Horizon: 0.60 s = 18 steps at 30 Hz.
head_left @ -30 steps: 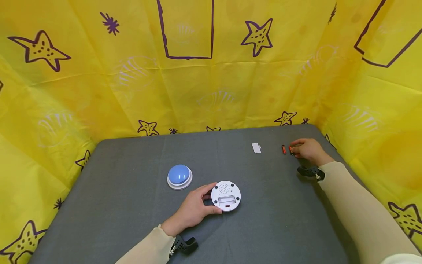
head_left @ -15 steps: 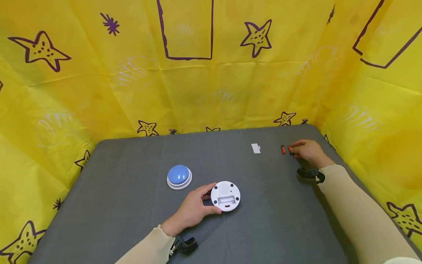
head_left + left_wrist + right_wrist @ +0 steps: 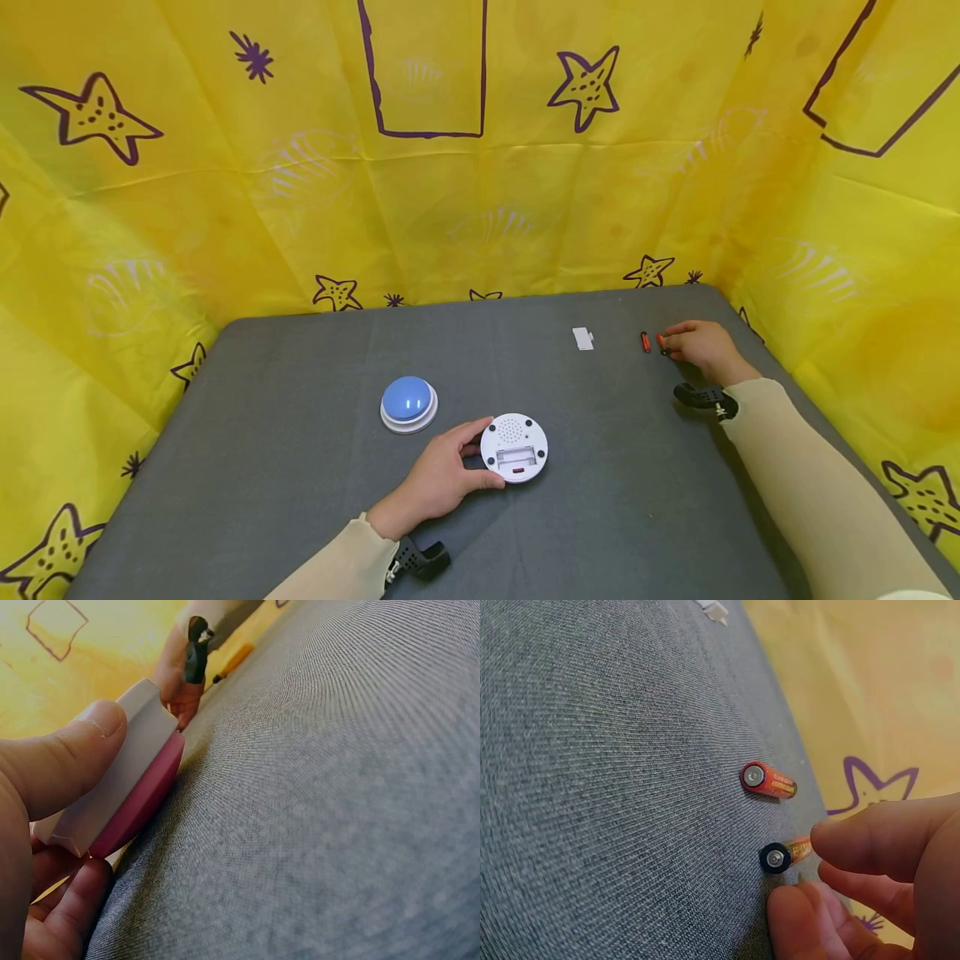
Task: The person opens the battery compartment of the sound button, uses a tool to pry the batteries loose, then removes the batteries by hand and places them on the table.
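Observation:
My left hand (image 3: 442, 471) grips a round push-button buzzer (image 3: 514, 448) by its edge, turned upside down. Its white underside shows an uncovered battery compartment, a speaker grille and small dark feet. From the left wrist view, the pink dome (image 3: 146, 791) faces down, close to the grey cloth. At the far right, my right hand (image 3: 705, 346) has its fingertips around a red and black battery (image 3: 786, 855); part of it is hidden behind a finger. A second battery (image 3: 646, 342) lies just left of that one on the cloth.
A blue-domed push-button buzzer (image 3: 407, 403) stands upright, left of the left hand. Near the back edge lies a small white battery cover (image 3: 582, 338). Yellow patterned fabric (image 3: 427, 208) encloses the back and sides of the grey table (image 3: 285, 467).
Hardly anything has moved. The right hand stays at the battery, its wrist shifted very slightly, and the left hand keeps the upturned buzzer in the same place.

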### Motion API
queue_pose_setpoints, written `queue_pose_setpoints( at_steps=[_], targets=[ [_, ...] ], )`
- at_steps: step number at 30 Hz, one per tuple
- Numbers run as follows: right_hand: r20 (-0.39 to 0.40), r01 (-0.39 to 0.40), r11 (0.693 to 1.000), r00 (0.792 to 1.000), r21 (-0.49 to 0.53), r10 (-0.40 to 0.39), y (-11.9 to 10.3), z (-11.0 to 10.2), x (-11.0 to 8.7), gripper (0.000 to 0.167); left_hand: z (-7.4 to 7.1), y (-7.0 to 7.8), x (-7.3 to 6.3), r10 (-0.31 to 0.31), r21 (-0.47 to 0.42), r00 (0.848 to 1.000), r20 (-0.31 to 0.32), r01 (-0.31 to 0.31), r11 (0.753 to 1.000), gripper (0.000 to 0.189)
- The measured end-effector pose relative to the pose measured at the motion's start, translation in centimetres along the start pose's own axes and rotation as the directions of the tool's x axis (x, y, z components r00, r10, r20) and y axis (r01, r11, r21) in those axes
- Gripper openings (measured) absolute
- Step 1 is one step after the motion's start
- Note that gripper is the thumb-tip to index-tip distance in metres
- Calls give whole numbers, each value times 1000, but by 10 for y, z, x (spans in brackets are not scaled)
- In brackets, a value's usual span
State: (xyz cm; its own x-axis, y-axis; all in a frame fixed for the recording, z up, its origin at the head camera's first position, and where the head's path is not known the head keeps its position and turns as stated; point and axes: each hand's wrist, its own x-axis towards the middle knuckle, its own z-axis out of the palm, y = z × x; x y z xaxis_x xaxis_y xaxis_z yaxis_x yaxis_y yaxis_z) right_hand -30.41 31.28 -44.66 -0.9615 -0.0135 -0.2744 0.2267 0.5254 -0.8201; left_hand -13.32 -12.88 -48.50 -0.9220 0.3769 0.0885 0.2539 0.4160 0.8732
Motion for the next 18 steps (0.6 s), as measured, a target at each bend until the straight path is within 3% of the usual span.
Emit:
queue_pose_setpoints(
  at_steps=[9, 18],
  targets=[
    [-43, -36, 999, 998, 38, 37, -1, 4, -1, 45, -1, 1, 0, -10, 3, 1000, 0, 10, 1000, 87],
    [-115, 30, 999, 993, 22, -28, 1, 15, -8, 50, 1, -2, 0, 18, 10, 1000, -6, -18, 1000, 87]
  ],
)
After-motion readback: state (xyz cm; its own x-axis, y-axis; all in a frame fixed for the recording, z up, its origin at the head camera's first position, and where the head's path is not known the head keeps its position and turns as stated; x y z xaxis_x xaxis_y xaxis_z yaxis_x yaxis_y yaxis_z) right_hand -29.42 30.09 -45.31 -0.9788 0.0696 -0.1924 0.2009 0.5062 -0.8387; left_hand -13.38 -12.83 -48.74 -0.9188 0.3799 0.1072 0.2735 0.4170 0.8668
